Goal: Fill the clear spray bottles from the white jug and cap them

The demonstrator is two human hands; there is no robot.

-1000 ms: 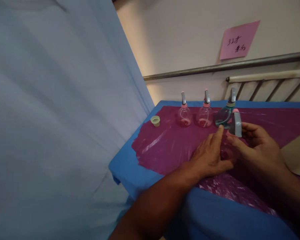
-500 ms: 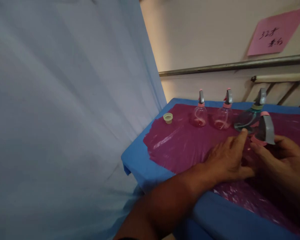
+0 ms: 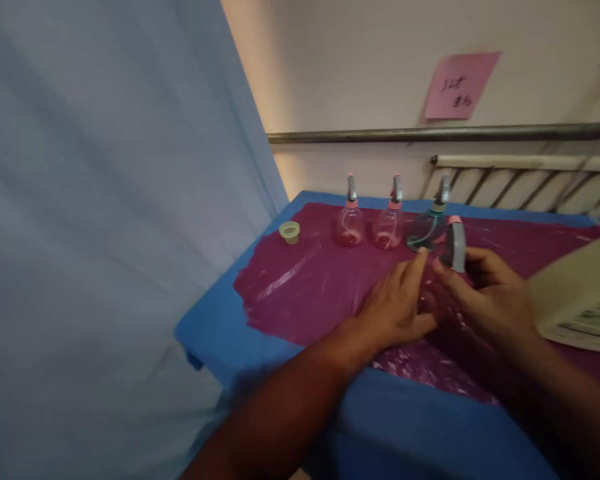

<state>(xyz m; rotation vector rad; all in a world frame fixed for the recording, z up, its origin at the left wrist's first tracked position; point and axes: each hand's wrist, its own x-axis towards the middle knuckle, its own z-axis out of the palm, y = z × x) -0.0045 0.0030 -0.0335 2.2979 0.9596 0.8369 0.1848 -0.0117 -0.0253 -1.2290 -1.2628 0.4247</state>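
Observation:
My left hand point(image 3: 397, 307) and my right hand point(image 3: 487, 297) both close around a small clear pink spray bottle standing on the magenta plastic sheet point(image 3: 320, 287). Its grey trigger head point(image 3: 455, 245) with a pink collar sticks up between my fingers; the bottle body is mostly hidden by them. My left hand wraps the body from the left, and my right hand pinches at the neck below the trigger. Just behind stand two clear pink spray bottles point(image 3: 350, 223) point(image 3: 389, 225) and a teal one point(image 3: 427, 227) in a row.
A pale green cap point(image 3: 289, 231) lies at the sheet's far left. The table point(image 3: 260, 360) is covered in blue cloth. A cream-coloured box point(image 3: 580, 300) sits at the right. A light blue curtain point(image 3: 105, 233) hangs at left; a metal rail point(image 3: 380, 135) and pink note point(image 3: 459, 85) are on the wall.
My head has swung, shifting the scene left and bringing the cream box into sight at right. Both hands keep the same grip on the bottle.

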